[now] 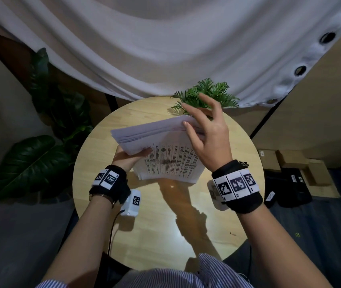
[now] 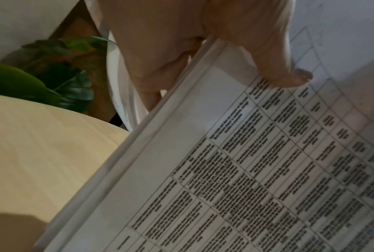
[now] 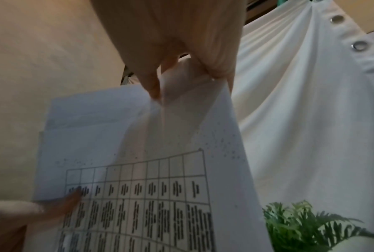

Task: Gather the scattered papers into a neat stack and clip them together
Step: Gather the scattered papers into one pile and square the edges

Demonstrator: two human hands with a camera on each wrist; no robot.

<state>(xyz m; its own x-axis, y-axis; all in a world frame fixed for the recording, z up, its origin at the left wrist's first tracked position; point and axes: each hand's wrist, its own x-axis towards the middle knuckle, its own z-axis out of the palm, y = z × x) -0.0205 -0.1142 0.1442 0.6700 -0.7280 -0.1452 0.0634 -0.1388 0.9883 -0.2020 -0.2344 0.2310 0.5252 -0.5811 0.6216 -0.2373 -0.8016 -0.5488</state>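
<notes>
head view: left hand (image 1: 128, 157) grips the papers (image 1: 165, 146) underneath, right hand (image 1: 205, 132) pinches their top edge. uneven sheets could slide out if either grip loosens.

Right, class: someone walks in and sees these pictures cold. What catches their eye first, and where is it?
Most striking is the stack of papers, held up on edge over the middle of the round wooden table, its printed grid facing the person. The left hand grips its left side and the right hand pinches its top right. Behind it, at the table's far edge, stands a small green fern.
</notes>
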